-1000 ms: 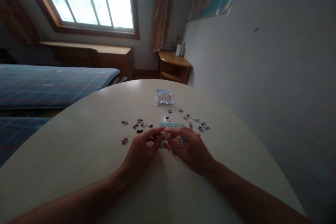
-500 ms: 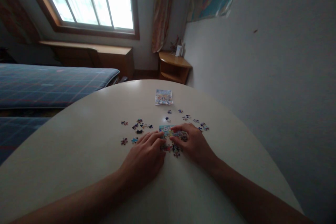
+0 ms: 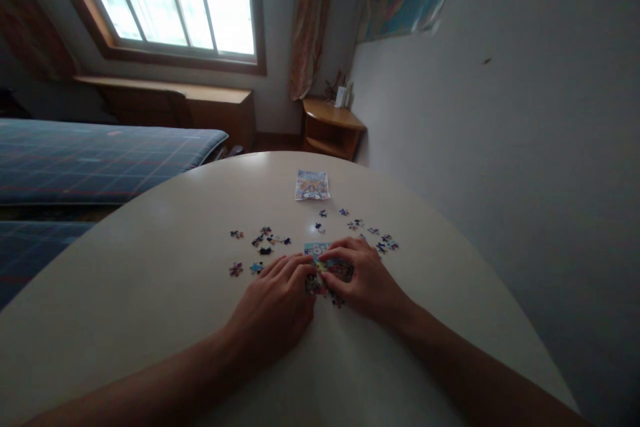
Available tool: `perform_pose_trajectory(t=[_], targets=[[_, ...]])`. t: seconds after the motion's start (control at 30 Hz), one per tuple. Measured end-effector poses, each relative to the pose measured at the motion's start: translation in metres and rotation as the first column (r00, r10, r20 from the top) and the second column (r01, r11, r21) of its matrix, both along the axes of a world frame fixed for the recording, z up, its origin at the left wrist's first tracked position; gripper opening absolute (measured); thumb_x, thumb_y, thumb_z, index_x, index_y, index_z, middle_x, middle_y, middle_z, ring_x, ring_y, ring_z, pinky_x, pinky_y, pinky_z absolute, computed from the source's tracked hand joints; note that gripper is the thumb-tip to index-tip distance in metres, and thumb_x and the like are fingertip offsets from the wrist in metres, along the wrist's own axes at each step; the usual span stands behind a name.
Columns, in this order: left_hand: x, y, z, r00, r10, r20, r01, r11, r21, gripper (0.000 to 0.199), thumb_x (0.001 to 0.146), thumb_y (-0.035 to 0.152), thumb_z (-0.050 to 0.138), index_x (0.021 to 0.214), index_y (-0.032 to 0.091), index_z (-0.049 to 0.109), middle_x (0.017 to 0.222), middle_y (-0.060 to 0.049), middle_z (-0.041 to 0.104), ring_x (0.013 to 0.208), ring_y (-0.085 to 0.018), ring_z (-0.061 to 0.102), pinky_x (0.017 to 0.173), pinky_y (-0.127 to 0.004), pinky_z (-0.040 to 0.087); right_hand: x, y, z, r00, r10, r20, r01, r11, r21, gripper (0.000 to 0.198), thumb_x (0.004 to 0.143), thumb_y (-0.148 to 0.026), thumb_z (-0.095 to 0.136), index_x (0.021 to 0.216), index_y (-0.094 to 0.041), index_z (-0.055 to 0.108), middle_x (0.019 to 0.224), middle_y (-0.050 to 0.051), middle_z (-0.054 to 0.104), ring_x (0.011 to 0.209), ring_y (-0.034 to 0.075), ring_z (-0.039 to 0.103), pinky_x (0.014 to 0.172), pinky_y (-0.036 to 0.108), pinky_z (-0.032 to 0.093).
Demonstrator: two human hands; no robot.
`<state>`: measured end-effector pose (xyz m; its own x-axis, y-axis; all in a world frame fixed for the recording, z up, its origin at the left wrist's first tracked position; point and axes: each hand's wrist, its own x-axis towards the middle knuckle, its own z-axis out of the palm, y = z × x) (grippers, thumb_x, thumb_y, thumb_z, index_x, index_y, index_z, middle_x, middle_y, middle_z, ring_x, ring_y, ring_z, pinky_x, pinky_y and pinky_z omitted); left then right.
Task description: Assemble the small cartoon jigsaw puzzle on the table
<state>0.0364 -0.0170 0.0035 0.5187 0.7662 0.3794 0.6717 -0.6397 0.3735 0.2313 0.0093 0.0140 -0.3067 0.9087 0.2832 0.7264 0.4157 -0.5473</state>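
One left hand point(image 3: 277, 290) at the left edge of the part-joined puzzle point(image 3: 315, 249) on the bench point(image 3: 160, 267), right hand point(image 3: 369, 281) arched over its right side, whether either pinches a piece unclear; better brace lightly left, press squarely right, joined edges flat.

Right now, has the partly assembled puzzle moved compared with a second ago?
Yes. The partly assembled puzzle has slid slightly nearer the camera, away from the printed sheet, which lies where it did.
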Motion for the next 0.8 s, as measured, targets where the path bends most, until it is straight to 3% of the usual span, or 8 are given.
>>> perform_pose_trajectory(t=[0.4,0.53,0.8], targets=[[-0.001,-0.001,0.001,0.999,-0.049,-0.015,0.048,0.999,-0.004,0.049,0.085,0.009,0.05,0.132,0.022,0.05,0.129,-0.01,0.057,0.119,-0.027,0.054,0.102,-0.049,0.048,0.005,-0.005,0.005,0.997,0.041,0.059,-0.042,0.999,0.007,0.024,0.078,-0.02,0.068,0.101,-0.025,0.073,0.112,0.007,0.066,0.106,0.023,0.059,0.098,0.045,0.042],[-0.001,-0.002,0.001,0.998,-0.051,-0.036,0.051,0.998,0.023,0.049,0.086,0.009,0.049,0.132,0.025,0.052,0.131,-0.01,0.056,0.119,-0.028,0.054,0.1,-0.051,0.049,0.009,-0.007,0.01,0.993,0.029,0.116,-0.033,0.999,0.03,0.023,0.082,-0.019,0.064,0.103,-0.025,0.073,0.112,0.008,0.066,0.105,0.023,0.06,0.097,0.045,0.045],[0.0,-0.002,0.005,0.978,-0.13,-0.161,0.139,0.989,0.045,0.038,0.087,0.014,0.05,0.125,0.017,0.056,0.133,-0.011,0.058,0.126,-0.028,0.049,0.109,-0.049,0.041,0.01,-0.011,0.015,0.973,0.066,0.222,-0.072,0.997,0.022,0.025,0.084,-0.015,0.062,0.103,-0.026,0.074,0.103,0.005,0.07,0.1,0.023,0.061,0.092,0.043,0.046]])
